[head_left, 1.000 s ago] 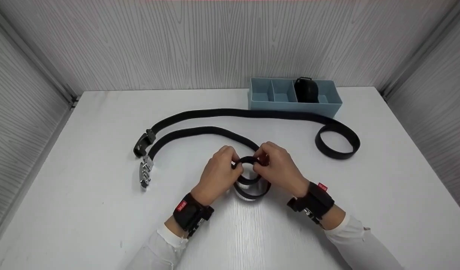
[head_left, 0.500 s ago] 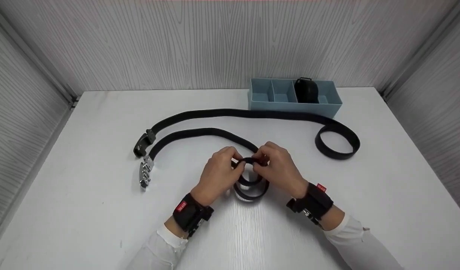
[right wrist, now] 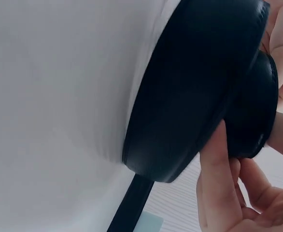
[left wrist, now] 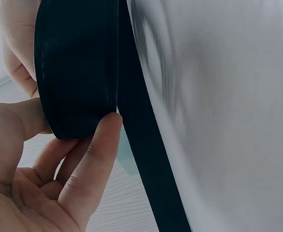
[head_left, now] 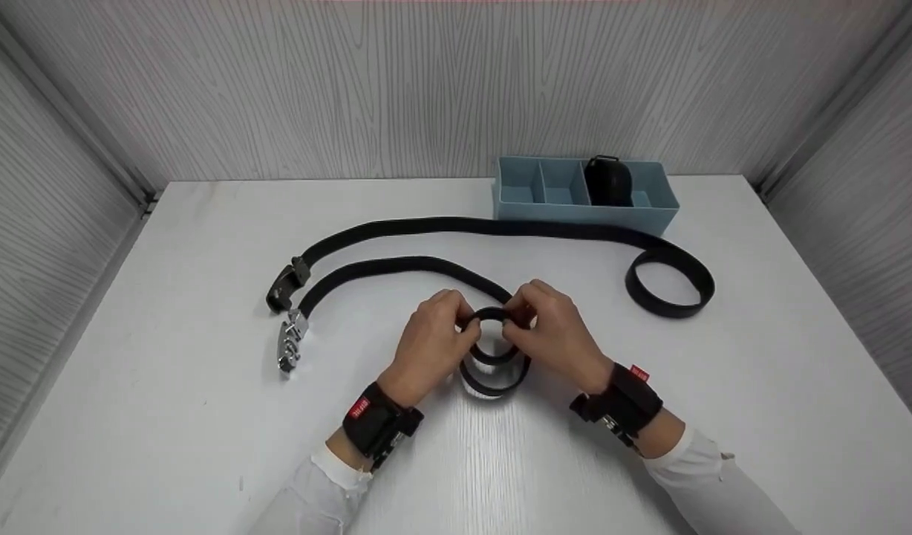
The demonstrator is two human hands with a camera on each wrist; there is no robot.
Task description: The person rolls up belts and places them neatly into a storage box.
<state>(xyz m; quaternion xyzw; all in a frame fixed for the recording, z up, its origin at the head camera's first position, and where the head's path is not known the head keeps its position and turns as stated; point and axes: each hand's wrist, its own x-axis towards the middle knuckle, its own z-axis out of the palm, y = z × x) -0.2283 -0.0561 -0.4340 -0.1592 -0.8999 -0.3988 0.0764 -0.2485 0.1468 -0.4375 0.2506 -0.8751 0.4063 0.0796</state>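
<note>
A black belt [head_left: 396,264] with a silver buckle [head_left: 289,342] curves across the white table, its right end rolled into loops between the two hands. On the near left, the left hand [head_left: 434,342] pinches the coil's left side between thumb and fingers. Opposite it, the right hand [head_left: 552,331] pinches the right side. In the left wrist view the belt coil [left wrist: 78,63] stands on edge against the fingers. The right wrist view shows a wider outer loop [right wrist: 194,92] around a smaller inner loop [right wrist: 252,106].
Behind lies a second black belt [head_left: 456,224] with a dark buckle [head_left: 287,286], its right end in one loose loop [head_left: 671,308]. A blue divided box [head_left: 590,215] stands at the back, holding a rolled black belt [head_left: 609,182] in one compartment. Grey panels enclose the table.
Both hands stay nearly in place, still pinching the coil. The loops have shifted very slightly; the other belt and the box look the same.
</note>
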